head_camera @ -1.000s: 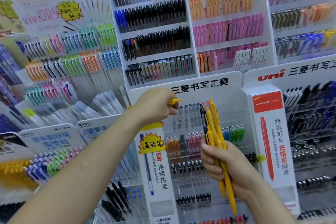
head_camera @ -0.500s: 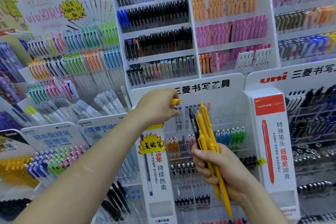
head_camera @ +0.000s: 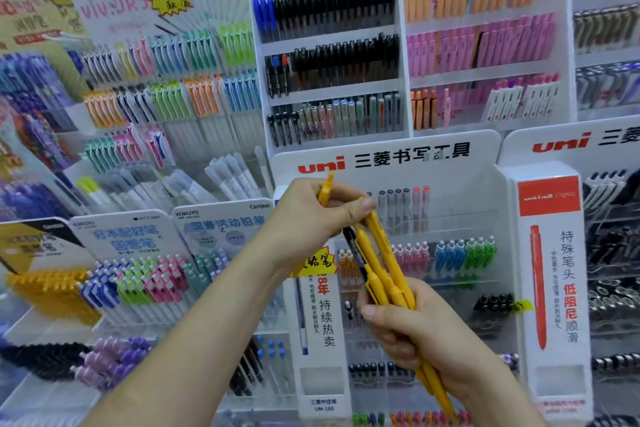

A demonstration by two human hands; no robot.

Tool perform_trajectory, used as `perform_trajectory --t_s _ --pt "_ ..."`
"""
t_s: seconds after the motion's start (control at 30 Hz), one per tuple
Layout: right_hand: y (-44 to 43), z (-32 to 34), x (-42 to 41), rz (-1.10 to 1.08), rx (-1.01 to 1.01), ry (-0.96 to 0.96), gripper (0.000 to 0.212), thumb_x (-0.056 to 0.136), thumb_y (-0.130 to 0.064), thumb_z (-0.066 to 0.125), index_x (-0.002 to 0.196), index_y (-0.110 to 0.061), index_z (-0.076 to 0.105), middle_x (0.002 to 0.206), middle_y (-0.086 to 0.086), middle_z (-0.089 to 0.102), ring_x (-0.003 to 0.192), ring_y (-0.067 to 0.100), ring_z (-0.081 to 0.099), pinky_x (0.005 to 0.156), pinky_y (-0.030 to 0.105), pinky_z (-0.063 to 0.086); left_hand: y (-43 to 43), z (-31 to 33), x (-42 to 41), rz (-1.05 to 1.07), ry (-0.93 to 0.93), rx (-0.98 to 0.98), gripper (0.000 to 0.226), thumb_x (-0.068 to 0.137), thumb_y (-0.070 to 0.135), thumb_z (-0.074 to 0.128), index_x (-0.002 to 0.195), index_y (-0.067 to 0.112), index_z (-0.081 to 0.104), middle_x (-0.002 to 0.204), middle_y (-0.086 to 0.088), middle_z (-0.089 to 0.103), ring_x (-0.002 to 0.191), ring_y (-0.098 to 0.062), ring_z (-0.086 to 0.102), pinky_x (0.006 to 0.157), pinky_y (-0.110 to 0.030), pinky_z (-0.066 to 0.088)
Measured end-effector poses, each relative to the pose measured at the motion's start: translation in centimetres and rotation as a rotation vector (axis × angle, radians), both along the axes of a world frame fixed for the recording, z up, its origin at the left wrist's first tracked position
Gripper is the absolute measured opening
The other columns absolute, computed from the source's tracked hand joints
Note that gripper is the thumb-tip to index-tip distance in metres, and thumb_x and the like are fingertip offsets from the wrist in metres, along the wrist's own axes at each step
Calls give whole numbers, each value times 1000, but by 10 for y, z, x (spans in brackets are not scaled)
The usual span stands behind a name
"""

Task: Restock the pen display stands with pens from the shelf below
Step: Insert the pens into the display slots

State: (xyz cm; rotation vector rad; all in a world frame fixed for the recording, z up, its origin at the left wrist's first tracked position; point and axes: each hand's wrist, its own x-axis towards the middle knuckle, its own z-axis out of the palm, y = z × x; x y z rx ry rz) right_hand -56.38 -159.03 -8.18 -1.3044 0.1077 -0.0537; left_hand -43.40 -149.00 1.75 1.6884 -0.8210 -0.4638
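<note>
Right hand (head_camera: 408, 329) grips the pens (head_camera: 384, 263); left hand (head_camera: 311, 215) holds a pen (head_camera: 325, 189), seemingly pinching another; next, draw it free and slot it.

A bundle of yellow pens (head_camera: 388, 274), one black pen (head_camera: 351, 241) at its left, leans tops up-left in the right hand (head_camera: 415, 333), in front of the white uni display stand (head_camera: 478, 184). A single yellow pen (head_camera: 325, 191) sticks up from the left hand (head_camera: 311, 215), whose thumb touches the bundle's top.
</note>
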Motion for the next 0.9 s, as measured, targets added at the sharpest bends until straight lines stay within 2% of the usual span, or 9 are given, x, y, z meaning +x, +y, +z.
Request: perform_trajectory --t_s 0.07,0.2,0.3,0.37,0.43,0.53,0.63,0.7,0.9 --pt "8 2 3 -7 -7 16 14 77 -20 70 85 -11 64 57 4 41 42 13 30 39 19 26 8 -1 2 18 -18 -35 13 86 10 69 91 -1 71 63 1 68 41 3 51 44 -5 35" --pt "30 10 14 -103 -86 19 18 82 -14 74 96 -12 63 58 6 40 41 13 29 38 18 27 30 2 11 -15 -17 -23 15 91 15 63 95 3 71 87 -14 72 47 5 53 45 -3 34" --pt "52 13 23 -209 -164 -41 36 90 -10 66 103 -43 63 65 8 46 42 13 32 40 21 30 53 3 22 -104 19 45 21 96 19 54 96 3 67 63 8 65 42 3 45 41 -5 30" --pt "71 15 30 -225 -172 -76 47 91 -12 65 118 -50 55 68 3 57 43 14 33 41 23 30 71 2 33 -122 61 45 19 93 25 55 87 12 67 57 12 60 41 0 38 39 -9 27" --pt "91 15 39 -247 -152 -73 39 93 -12 62 123 -36 55 64 1 61 41 16 32 40 23 28 92 0 45 -107 70 47 17 89 27 58 89 14 69 69 3 65 42 -3 37 40 -11 26" --pt "120 11 56 -325 -98 -62 10 89 -17 68 93 -11 60 49 5 51 36 16 29 39 18 25 126 0 63 -104 40 45 15 87 12 65 99 5 69 86 -16 72 40 0 41 42 -12 31" --pt "154 9 74 -342 -112 -51 27 77 -26 72 71 -4 58 46 11 47 33 17 33 39 17 25 161 -6 84 -117 -10 14 12 84 2 68 96 4 70 92 -17 73 62 -4 66 58 -12 48" --pt "177 8 85 -310 -21 -55 26 76 -20 70 76 -2 52 58 16 58 32 17 35 38 16 24 182 -10 97 -140 -30 9 13 84 2 68 93 10 72 96 -15 73 78 -7 68 69 -14 51" --pt "227 4 112 -267 137 -30 50 77 -22 65 104 16 46 74 23 64 36 18 40 35 16 26 229 -18 128 -72 -53 1 4 80 9 74 83 13 75 78 2 74 74 -4 67 69 -16 52"
